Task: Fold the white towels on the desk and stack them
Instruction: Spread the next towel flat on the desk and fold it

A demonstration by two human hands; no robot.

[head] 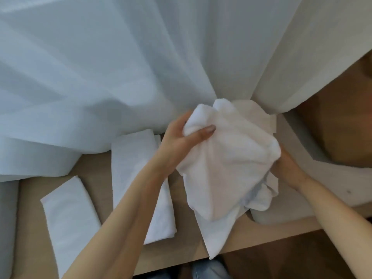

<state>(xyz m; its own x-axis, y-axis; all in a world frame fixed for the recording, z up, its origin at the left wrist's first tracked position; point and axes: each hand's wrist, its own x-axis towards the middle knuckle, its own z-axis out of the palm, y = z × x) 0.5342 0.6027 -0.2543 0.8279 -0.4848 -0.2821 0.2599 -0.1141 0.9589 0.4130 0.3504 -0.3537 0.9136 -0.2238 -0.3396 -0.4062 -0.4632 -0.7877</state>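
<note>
Above the desk (187, 234), the crumpled towel (227, 168) hangs bunched between both hands' grips, left (181, 137) and right (285, 168).

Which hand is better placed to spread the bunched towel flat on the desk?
Probably the left hand: it grips the towel at its upper edge, thumb on top. The right hand is mostly hidden under the bunch, supporting it.

Both bare forearms reach forward from the bottom edge, left from lower left, right from lower right, converging at centre. Left hand (181, 137) is raised, thumb curled over and pinching a bunched white towel (227, 164), fingers hidden behind it. Right hand (286, 168) sits lower, mostly covered by cloth; its fingers cannot be seen.
</note>
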